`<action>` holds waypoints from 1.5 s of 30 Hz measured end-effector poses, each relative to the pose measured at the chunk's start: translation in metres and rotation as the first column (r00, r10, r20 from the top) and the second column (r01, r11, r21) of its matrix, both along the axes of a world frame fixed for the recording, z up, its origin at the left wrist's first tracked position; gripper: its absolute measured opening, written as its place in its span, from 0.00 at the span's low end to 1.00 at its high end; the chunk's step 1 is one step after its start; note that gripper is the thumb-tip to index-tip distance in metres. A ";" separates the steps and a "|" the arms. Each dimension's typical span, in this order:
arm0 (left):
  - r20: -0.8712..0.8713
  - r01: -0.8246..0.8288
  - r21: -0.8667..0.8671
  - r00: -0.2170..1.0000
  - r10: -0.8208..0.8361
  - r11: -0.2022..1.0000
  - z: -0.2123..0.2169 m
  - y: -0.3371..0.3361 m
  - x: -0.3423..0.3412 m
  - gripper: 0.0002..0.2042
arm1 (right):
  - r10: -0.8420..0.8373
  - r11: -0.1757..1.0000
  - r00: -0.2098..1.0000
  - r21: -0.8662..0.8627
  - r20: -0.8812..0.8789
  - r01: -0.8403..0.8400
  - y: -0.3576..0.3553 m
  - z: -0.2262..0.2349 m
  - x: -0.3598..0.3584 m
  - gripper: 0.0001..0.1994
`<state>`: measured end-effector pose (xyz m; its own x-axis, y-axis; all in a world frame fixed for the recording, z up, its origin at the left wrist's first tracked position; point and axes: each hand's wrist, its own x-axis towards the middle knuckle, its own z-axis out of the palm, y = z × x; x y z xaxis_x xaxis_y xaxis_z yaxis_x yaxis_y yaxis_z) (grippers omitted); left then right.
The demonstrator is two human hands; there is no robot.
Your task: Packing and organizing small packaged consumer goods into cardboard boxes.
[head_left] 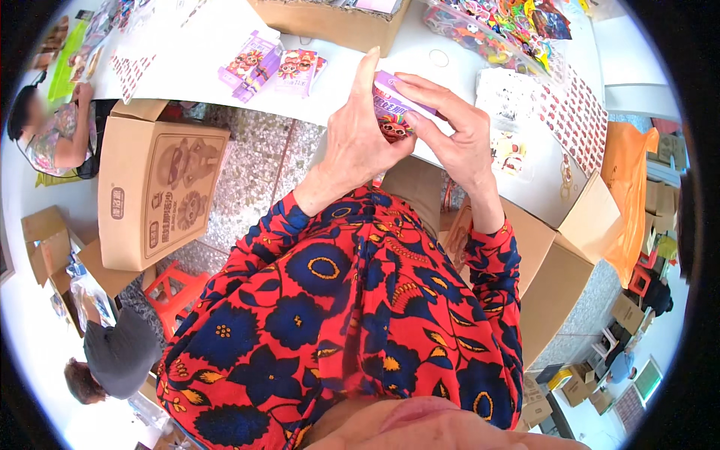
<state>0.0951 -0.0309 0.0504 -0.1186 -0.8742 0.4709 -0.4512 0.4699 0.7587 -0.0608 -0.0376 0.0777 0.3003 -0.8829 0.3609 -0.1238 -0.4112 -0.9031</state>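
Note:
Between my hands, above the front edge of the white table (pixel 330 105), is a small purple printed box (pixel 388 97) with a colourful cartoon picture. My left hand (pixel 349 139) grips its left side and underside, the index finger pointing up along it. My right hand (pixel 457 127) has its thumb and fingers closed on the box's right side and top. Whether the box's end flap is closed cannot be made out. To the left on the table lie several similar purple boxes (pixel 253 66), beside a small pile of printed cards (pixel 297 71).
A brown cardboard box (pixel 330 21) stands at the back, with a clear bin of colourful small items (pixel 487 34) to its right. Sticker sheets (pixel 574 116) lie rightward. Large cartons flank me, left (pixel 127 195) and right (pixel 555 292). A red stool (pixel 176 292) and other people are farther off.

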 end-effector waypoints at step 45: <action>0.123 -0.018 0.099 0.992 0.005 0.995 -0.004 0.011 0.003 0.41 | -0.119 0.970 0.912 -0.244 -0.392 0.021 0.011 -0.007 0.002 0.18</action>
